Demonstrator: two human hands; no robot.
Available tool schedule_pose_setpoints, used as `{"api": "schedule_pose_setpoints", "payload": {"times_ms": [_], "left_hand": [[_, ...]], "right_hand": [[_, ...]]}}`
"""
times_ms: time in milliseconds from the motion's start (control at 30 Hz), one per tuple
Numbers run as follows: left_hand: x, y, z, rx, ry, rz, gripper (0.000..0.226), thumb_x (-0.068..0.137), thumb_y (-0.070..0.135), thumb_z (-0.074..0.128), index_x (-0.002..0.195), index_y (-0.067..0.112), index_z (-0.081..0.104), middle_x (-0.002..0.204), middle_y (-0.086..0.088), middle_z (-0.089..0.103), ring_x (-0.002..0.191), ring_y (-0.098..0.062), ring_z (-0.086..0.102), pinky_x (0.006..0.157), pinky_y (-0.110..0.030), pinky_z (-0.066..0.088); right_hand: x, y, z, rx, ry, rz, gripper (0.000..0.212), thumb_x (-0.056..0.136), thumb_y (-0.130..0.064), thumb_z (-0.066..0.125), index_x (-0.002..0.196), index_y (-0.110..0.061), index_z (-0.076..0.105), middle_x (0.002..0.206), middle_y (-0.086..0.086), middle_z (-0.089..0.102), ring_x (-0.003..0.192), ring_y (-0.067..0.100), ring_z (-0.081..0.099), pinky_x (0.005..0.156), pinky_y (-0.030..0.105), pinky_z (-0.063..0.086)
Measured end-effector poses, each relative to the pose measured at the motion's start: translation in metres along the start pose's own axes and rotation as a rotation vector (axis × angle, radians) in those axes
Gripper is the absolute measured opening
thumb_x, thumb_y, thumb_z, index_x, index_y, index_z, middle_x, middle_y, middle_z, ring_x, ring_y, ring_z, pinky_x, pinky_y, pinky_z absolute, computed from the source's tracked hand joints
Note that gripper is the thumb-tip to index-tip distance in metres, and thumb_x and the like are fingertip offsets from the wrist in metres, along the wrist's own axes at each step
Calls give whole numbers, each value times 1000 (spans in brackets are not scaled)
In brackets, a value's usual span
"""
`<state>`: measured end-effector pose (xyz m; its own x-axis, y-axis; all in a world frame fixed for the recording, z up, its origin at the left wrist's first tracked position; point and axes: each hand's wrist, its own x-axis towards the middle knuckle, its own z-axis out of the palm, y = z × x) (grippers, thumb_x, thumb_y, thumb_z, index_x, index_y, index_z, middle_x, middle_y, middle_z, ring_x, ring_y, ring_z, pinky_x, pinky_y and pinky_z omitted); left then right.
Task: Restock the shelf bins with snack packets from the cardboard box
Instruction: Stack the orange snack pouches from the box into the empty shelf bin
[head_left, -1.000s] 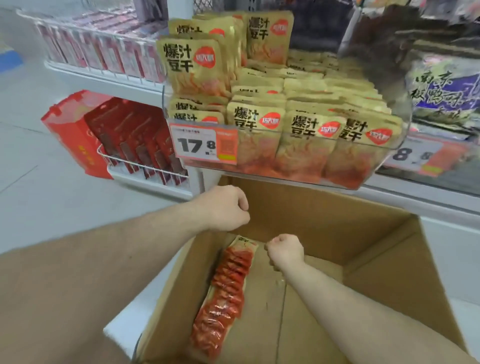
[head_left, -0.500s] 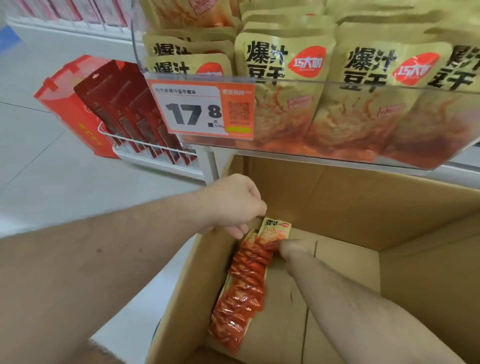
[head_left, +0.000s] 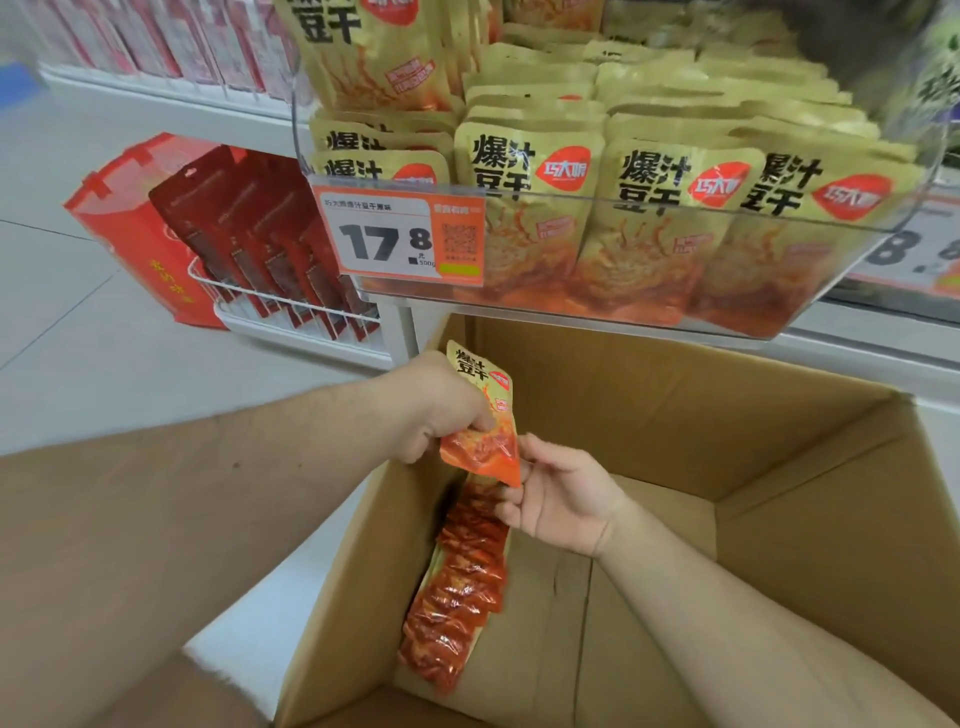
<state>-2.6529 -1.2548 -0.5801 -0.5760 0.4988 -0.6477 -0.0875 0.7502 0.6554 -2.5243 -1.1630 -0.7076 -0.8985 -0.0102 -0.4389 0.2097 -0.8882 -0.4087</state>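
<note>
Left hand (head_left: 441, 410) pinching a snack packet (head_left: 483, 415) by its lower left edge, fingers curled round it, held upright above the cardboard box (head_left: 779, 467) near its far left corner. Right hand (head_left: 563, 501) just beside, fingertips (head_left: 522, 467) pinching the packet's lower right corner. Below both, a row of packets (head_left: 457, 587) standing on edge along the box's left wall, bare cardboard across the rest of the bottom. Above the far wall, a clear shelf bin (head_left: 649, 312) packed with matching yellow packets (head_left: 530, 208), an orange price tag (head_left: 397, 236) clipped to its front left edge. Off to the left, a white wire rack (head_left: 291, 312) of dark red packs (head_left: 249, 228), a red carton (head_left: 130, 223) beside it, all on a pale tiled floor (head_left: 78, 338).
</note>
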Motion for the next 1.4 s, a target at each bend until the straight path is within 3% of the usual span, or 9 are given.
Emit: {"api": "schedule_pose_setpoints", "payload": {"times_ms": [167, 267, 500, 600, 700, 867, 1067, 1233, 1400], "left_hand": [[1, -5, -10, 305, 67, 133, 49, 79, 4, 75, 123, 13, 56, 115, -8, 65, 103, -28, 61, 78, -37, 56], [4, -10, -15, 348, 38, 135, 49, 79, 7, 75, 122, 15, 55, 115, -5, 64, 102, -27, 61, 80, -39, 58], [10, -12, -18, 337, 20, 128, 51, 83, 6, 74, 126, 18, 50, 116, -3, 63, 104, -26, 60, 68, -28, 52], [13, -12, -17, 321, 8, 135, 51, 83, 4, 74, 126, 17, 51, 116, -3, 64, 106, -26, 60, 68, -28, 50], [11, -11, -17, 269, -8, 124, 46, 83, 0, 73, 122, 15, 55, 115, -5, 64, 107, -27, 59, 74, -32, 50], [0, -12, -21, 155, -58, 145, 37, 87, -9, 59, 116, 15, 57, 114, -8, 66, 105, -26, 59, 77, -35, 53], [-31, -15, -15, 57, -205, 153, 32, 76, -2, 49, 101, 16, 59, 98, -21, 65, 87, -26, 55, 77, -35, 41], [-55, -7, -9, -93, -315, 209, 52, 84, -16, 29, 101, 17, 67, 95, -11, 76, 87, -28, 72, 84, -44, 56], [-72, 2, -5, 0, -392, 345, 45, 86, -18, 42, 109, 14, 65, 106, -13, 74, 107, -33, 67, 95, -50, 53]], "right_hand": [[42, 10, -54, -301, 928, 27, 11, 90, -16, 61, 80, -14, 60, 60, 0, 58, 53, 12, 42, 48, 23, 33], [80, 22, -70, -518, 1088, 29, 36, 72, -34, 83, 78, -10, 57, 73, 5, 60, 62, 20, 58, 59, 28, 53], [113, 30, -99, -852, 1115, 223, 31, 72, -23, 86, 81, -6, 62, 89, 8, 70, 82, 23, 70, 77, 33, 60], [95, 25, -101, -707, 1078, 171, 18, 80, -10, 77, 94, -2, 67, 78, 8, 66, 64, 20, 63, 52, 24, 52], [54, 16, -87, -490, 948, 162, 3, 92, -6, 63, 93, -10, 62, 75, 5, 64, 59, 16, 54, 44, 21, 41], [-27, 7, -49, -120, 529, -34, 30, 87, -11, 61, 116, -18, 58, 92, 3, 73, 74, 14, 68, 55, 24, 50], [-70, 7, 30, -139, 302, -227, 32, 82, -12, 68, 113, -14, 63, 96, 3, 73, 74, 12, 68, 54, 21, 47], [-84, 7, 69, -407, 452, -266, 4, 94, -6, 58, 96, -8, 62, 91, 7, 75, 75, 14, 69, 64, 25, 50], [-102, -1, 92, -615, 633, -345, 18, 90, -9, 68, 78, -13, 55, 81, 5, 74, 68, 15, 65, 62, 27, 49]]}}
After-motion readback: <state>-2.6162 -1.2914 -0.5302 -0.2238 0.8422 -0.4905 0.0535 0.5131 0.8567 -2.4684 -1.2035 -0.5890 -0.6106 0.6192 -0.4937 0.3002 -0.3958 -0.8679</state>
